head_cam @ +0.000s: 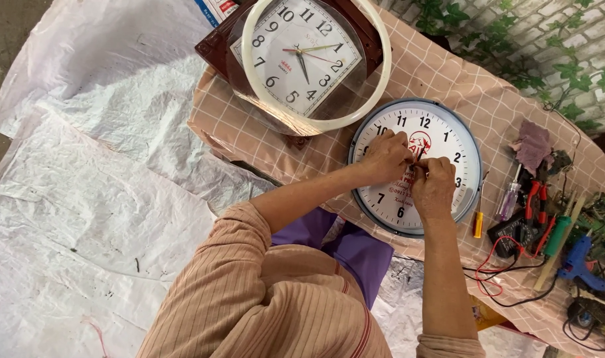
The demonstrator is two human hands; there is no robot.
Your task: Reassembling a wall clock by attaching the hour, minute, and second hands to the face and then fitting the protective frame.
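Note:
A round wall clock [448,132] with a grey-blue rim and a white face lies flat on a table covered with a pink checked cloth [441,73]. Both my hands meet at the middle of its face. My left hand [384,157] rests on the left half of the dial, its fingertips pinched at the centre. My right hand [433,188] comes from below, and its fingers close on the thin clock hands [422,149] at the centre. A red tip sticks out between my fingers; the rest of the clock hands is hidden.
A brown-framed clock [301,53] under a cream ring with a clear cover lies at the table's far left. At right are screwdrivers [508,199], red-handled pliers [536,199], a meter with red and black leads [514,232], a blue glue gun [579,260] and a purple rag [533,146]. White plastic sheeting [97,185] covers the ground.

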